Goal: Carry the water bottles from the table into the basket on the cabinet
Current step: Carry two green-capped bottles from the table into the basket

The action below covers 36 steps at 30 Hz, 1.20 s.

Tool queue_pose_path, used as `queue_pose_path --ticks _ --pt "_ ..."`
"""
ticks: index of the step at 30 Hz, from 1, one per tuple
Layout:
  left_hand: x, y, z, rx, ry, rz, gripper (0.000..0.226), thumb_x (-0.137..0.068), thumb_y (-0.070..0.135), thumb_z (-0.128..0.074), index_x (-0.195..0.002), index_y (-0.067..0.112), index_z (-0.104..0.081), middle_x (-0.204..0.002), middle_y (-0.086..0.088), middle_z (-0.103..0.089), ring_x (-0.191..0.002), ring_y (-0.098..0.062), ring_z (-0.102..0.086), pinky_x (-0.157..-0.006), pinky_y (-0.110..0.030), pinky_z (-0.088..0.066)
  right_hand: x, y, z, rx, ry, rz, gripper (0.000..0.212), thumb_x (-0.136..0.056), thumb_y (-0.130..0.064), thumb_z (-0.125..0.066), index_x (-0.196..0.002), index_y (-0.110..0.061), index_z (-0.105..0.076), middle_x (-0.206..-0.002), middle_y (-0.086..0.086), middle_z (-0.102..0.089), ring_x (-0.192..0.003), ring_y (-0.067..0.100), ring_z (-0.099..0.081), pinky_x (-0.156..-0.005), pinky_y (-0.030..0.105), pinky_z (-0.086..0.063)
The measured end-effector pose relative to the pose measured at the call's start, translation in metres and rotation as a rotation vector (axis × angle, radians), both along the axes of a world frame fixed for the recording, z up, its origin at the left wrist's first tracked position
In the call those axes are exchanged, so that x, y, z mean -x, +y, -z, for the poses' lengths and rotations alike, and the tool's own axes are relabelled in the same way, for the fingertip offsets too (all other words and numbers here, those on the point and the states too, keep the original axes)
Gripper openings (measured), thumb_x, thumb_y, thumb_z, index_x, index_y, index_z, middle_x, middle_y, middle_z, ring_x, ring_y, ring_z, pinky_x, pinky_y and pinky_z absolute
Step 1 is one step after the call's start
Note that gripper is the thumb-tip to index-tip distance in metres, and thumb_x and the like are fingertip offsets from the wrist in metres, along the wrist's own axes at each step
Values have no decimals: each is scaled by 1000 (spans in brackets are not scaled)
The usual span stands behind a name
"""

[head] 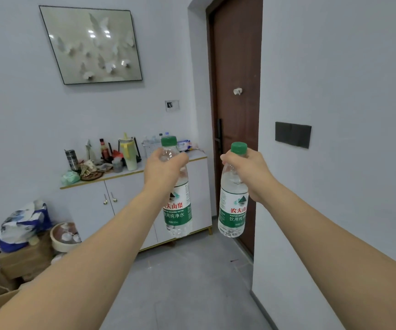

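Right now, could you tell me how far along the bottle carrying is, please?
Some bottles already stand in the white basket on the cabinet. In hand: the left hand grips one bottle and the right hand another bottle, both mid-air. Left: reach the cabinet and set both in. The table is out of view.

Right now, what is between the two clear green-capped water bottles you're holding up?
Nothing is held there. In the head view, the gap between the left bottle and the right bottle shows only the white cabinet and brown door behind.
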<state>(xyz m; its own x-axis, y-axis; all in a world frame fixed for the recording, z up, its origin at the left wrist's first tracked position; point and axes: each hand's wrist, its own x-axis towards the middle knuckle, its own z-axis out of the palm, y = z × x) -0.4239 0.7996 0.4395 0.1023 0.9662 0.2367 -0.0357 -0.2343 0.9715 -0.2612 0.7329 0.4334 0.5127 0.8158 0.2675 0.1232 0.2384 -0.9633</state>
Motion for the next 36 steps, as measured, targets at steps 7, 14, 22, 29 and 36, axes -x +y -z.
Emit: queue_pose_path --ticks 7,14,22,29,36 --pt "-10 89 -8 37 9 -69 75 -64 45 -75 -130 14 -54 -110 -6 -70 -88 -25 -71 -80 -44 -57 -17 97 2 -3 40 -44 9 -85 -13 -68 -82 -12 -59 -75 2 -55 -67 13 -50 -64 26 -42" --pt "-9 191 10 -21 81 -7 11 -77 21 -69 -85 16 -63 -82 -5 -71 -73 -25 -67 -68 -35 -55 -12 210 16 47 56 -80 9 -82 -13 -68 -85 -8 -61 -76 6 -53 -68 16 -50 -62 26 -42" --pt "4 342 2 -100 110 14 16 -86 34 -67 -77 26 -56 -72 12 -64 -61 1 -62 -63 -26 -48 0 364 -2 31 -48 -87 7 -85 -13 -66 -80 -13 -61 -74 -4 -59 -72 11 -54 -64 21 -42" --pt "-26 472 12 -156 215 80 7 -92 34 -61 -85 32 -61 -86 14 -68 -75 -3 -70 -60 -15 -44 -24 485 9 42 -52 -53 9 -87 -19 -65 -79 -20 -62 -73 -6 -60 -73 12 -56 -69 24 -45" --pt "-82 596 27 -108 348 134 11 -90 46 -61 -94 36 -59 -95 15 -62 -92 -8 -56 -79 -25 -37 -83 610 22 57 -81 -59 13 -88 -20 -65 -77 -20 -59 -73 -7 -60 -68 9 -55 -60 22 -41"
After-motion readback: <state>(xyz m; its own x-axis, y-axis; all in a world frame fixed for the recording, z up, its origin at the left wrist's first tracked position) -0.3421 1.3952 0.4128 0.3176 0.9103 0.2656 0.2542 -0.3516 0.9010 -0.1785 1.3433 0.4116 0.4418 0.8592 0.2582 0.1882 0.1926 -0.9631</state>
